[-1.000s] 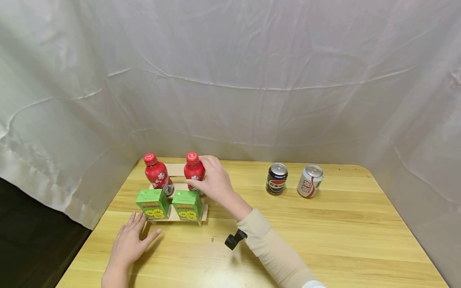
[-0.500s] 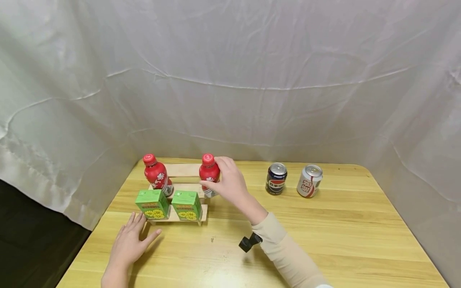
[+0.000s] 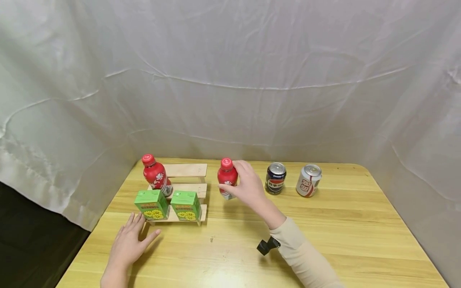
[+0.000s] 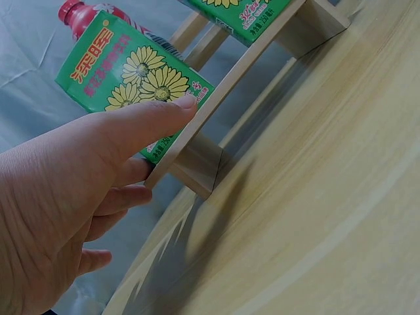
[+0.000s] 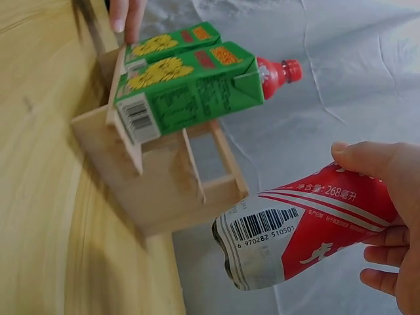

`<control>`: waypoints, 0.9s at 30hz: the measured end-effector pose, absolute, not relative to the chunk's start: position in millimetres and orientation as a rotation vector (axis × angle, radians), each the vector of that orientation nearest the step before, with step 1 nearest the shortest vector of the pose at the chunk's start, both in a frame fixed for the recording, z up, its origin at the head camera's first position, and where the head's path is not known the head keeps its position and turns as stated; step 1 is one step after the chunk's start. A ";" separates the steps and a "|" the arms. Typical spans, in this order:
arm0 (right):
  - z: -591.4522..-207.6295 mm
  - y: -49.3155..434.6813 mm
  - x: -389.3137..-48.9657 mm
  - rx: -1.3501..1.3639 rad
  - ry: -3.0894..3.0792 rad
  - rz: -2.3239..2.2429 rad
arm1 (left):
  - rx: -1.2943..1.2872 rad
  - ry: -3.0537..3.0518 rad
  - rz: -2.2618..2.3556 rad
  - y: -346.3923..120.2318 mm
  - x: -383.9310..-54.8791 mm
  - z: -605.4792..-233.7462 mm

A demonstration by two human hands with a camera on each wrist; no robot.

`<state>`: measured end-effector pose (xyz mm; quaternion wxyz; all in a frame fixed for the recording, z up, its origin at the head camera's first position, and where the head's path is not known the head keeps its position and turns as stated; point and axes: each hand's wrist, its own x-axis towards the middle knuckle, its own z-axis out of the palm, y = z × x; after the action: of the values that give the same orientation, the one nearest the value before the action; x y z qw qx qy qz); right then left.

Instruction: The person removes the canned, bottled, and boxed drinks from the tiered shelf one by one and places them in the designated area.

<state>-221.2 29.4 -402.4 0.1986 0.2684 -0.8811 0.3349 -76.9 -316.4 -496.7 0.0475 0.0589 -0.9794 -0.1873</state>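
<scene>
My right hand point(image 3: 250, 185) grips a red bottle point(image 3: 227, 178) around its body, to the right of a small wooden step shelf point(image 3: 194, 169). In the right wrist view the bottle point(image 5: 295, 226) is tilted and its barcode and base show. A second red bottle point(image 3: 157, 175) stands on the shelf's middle step at the left. Two green drink cartons point(image 3: 153, 205) with yellow flowers stand on the lowest step. My left hand point(image 3: 127, 242) has its fingertips right at the shelf's front left corner; in the left wrist view its thumb overlaps the nearer carton point(image 4: 138, 72).
Right of the bottle in hand, a dark blue can point(image 3: 276, 178) and a white can point(image 3: 309, 181) stand on the wooden table point(image 3: 342, 232). Grey cloth point(image 3: 252, 100) hangs behind and at both sides. A small black device point(image 3: 268, 245) is strapped at my right wrist.
My right hand has carried the red bottle off the right side of the shelf, rightward toward the cans. My left hand has stayed at the shelf's corner.
</scene>
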 end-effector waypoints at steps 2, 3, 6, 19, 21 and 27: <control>-405.4 36.1 -221.2 0.758 -2.455 0.909 | 0.180 -2.990 -0.571 -316.4 -76.7 -496.5; -406.6 39.5 -220.8 0.765 -2.445 0.899 | 0.180 -2.990 -0.573 -316.4 -76.7 -496.3; -410.2 49.7 -220.0 0.781 -2.422 0.859 | 0.180 -2.993 -0.574 -316.4 -76.6 -496.2; -415.6 89.5 -211.4 0.802 -2.448 0.835 | 0.172 -2.996 -0.568 -317.7 -79.0 -498.1; -417.9 95.3 -210.3 0.800 -2.445 0.836 | 0.174 -2.996 -0.571 -317.7 -78.9 -498.0; -423.5 112.9 -207.0 0.784 -2.432 0.846 | 0.172 -2.992 -0.578 -318.0 -78.7 -496.9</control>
<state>-207.0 112.9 -423.5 0.2229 0.2838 -0.8808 0.3064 -78.7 -318.0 -496.9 0.0449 0.0562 -0.9793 -0.1891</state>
